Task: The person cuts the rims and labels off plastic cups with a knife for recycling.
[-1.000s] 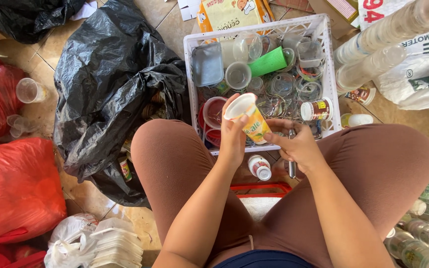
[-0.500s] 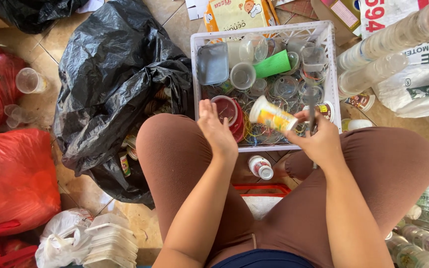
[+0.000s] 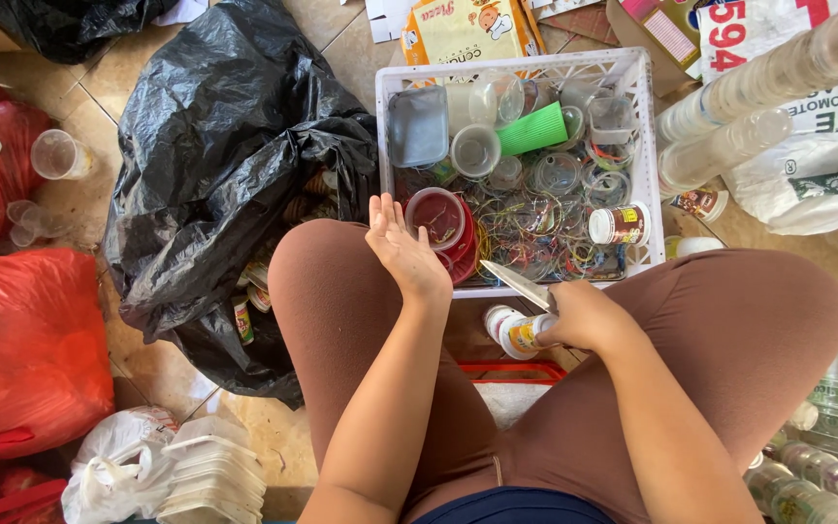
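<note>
Tiled floor (image 3: 341, 49) carries white crate (image 3: 511, 63), black bag (image 3: 215, 146), red bags (image 3: 21, 349).

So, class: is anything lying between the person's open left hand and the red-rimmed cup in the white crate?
Nothing visible does. The left hand is open, palm up, just left of the red-rimmed cup, with only the white crate's low front rim near it. The right hand holds a knife.
</note>
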